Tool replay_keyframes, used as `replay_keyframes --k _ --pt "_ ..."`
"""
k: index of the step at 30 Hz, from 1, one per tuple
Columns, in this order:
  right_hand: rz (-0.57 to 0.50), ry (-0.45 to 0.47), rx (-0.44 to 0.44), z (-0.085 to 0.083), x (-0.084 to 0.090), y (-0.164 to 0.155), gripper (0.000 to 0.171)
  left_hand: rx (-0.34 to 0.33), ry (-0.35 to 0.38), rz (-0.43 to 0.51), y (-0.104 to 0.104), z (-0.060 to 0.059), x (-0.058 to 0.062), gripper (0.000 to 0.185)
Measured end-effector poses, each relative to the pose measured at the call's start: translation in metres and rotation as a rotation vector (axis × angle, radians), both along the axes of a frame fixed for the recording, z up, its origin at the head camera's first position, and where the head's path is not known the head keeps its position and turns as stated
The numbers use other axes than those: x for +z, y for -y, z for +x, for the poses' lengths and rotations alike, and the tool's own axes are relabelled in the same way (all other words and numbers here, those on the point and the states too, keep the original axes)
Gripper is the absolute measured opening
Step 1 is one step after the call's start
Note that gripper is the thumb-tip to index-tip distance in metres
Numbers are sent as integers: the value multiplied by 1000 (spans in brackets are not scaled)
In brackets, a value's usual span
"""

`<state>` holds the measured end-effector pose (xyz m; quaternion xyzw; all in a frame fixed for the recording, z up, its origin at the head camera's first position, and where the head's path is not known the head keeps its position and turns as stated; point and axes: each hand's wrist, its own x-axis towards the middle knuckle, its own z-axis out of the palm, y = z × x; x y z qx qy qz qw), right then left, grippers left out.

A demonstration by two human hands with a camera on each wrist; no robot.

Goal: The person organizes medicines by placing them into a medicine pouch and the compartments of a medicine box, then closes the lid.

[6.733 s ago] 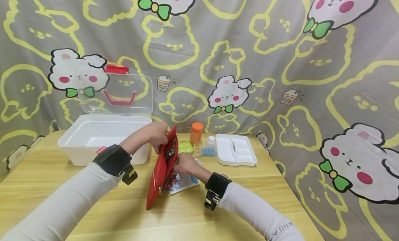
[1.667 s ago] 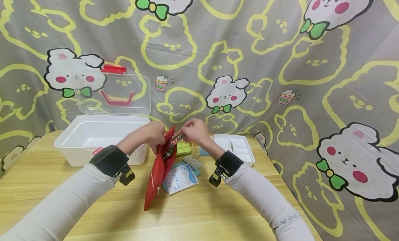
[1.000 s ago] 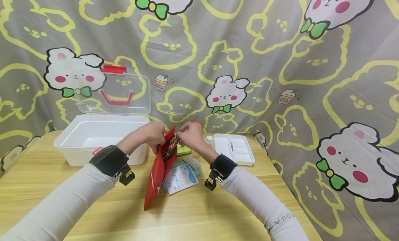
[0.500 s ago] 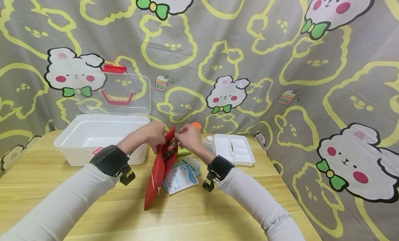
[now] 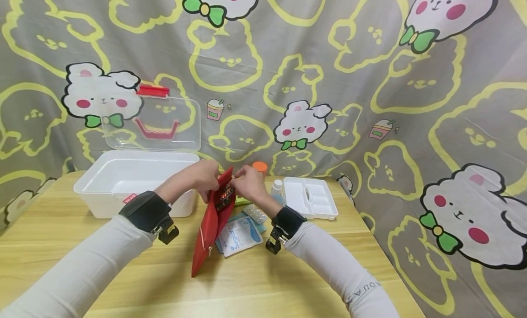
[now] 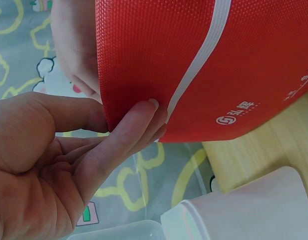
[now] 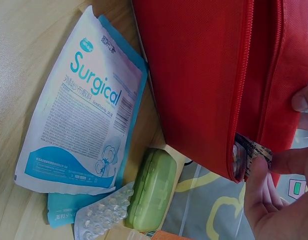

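Note:
My left hand [image 5: 203, 177] pinches the top edge of a red zip pouch [image 5: 207, 229], which stands tilted on the table with its mouth open. In the left wrist view, the thumb and fingers of that hand [image 6: 84, 155] lie on either side of the pouch's corner. My right hand [image 5: 250, 185] is at the pouch's mouth and pinches a capsule blister pack [image 5: 226, 193], mostly inside the pouch. In the right wrist view, the pack's printed foil [image 7: 252, 152] shows between thumb and fingers. A surgical gauze packet [image 7: 86, 117] and a clear blister pack [image 7: 103, 214] lie beside the pouch.
A white box [image 5: 99, 201] with its clear lid raised stands at left. Behind the hands are a green pill case [image 7: 154, 192], an orange-capped bottle [image 5: 260, 167] and a small white-capped bottle [image 5: 277, 187]. A white divided tray [image 5: 310, 198] lies at right.
My right hand has risen from beside the pouch's lower part, brought the capsule blister pack over the mouth, then lowered it into the pouch. The left hand keeps its hold.

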<state>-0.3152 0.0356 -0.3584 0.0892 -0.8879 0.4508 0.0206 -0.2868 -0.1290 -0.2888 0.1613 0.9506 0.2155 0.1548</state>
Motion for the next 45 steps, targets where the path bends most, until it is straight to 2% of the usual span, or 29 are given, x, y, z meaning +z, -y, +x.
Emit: replay_keyframes --k 12,20,28,34,45 --pt "41 -18 -24 -3 -7 2 17 -7 -30 -18 0 -2 -2 14" --pt "43 -42 -8 -4 -12 4 20 -9 -27 -8 1 1 -1 11" --pt "95 -84 -16 -5 -13 6 20 -11 -24 -9 2 0 -2 9" --pt "177 -135 -35 -6 -16 9 21 -11 -20 -10 2 0 -2 10" --pt "175 -137 -20 -5 -20 9 19 4 -8 16 2 -1 -3 11"
